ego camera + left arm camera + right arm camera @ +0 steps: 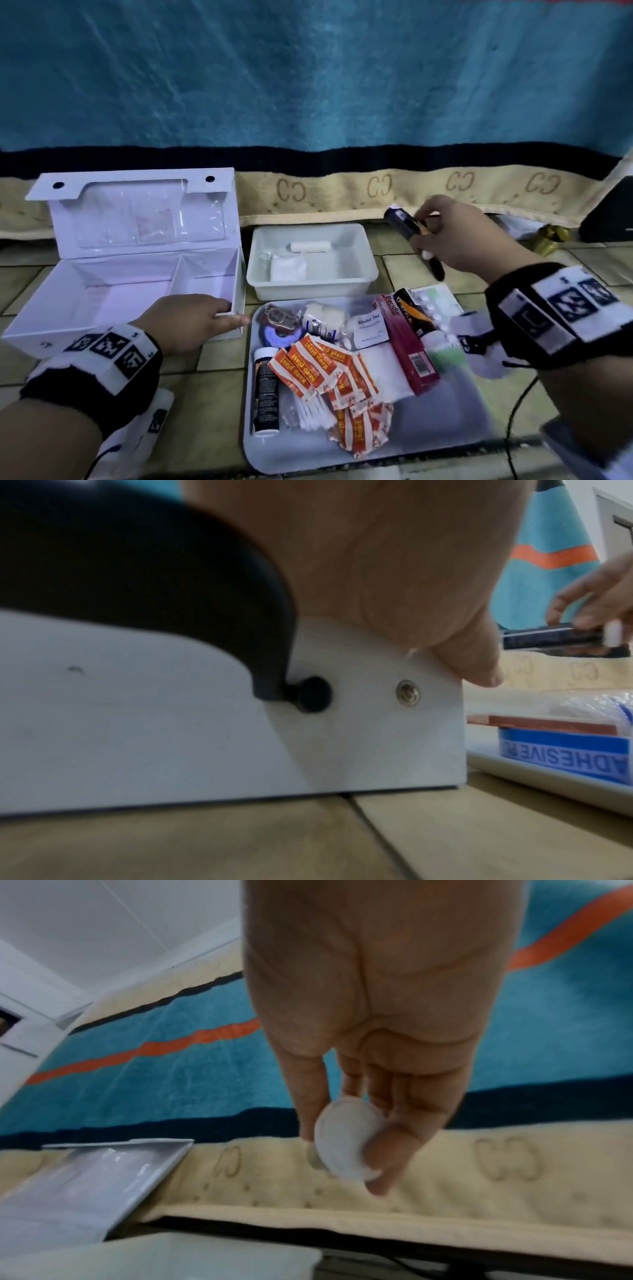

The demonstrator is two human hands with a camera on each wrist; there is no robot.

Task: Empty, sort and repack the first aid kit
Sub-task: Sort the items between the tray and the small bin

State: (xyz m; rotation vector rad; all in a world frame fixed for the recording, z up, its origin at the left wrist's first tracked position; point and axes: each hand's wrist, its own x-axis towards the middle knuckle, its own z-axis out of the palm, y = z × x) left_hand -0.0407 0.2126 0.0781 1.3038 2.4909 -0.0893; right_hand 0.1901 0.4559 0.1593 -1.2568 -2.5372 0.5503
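Observation:
The white first aid kit box [113,291] stands open and empty at the left, lid up. My left hand [226,317] holds its front wall by the right corner, with the thumb [479,664] on the outside face. My right hand [419,228] is raised behind the tray and pinches a dark tube [399,221]. A black end [435,267] pokes out below the palm. The right wrist view shows the tube's round white cap [346,1137] between thumb and fingers [394,1148]. The left wrist view shows the same tube [548,638] at the far right.
A white tub [363,240] behind the tray holds a gauze roll [310,246] and pads. The grey tray [428,431] carries plasters [318,370], a black bottle [265,394], cotton swabs, a red Bacidin box [406,342], an alcohol pad, a bandage roll and blister packs. A blanket-covered mattress edge runs behind.

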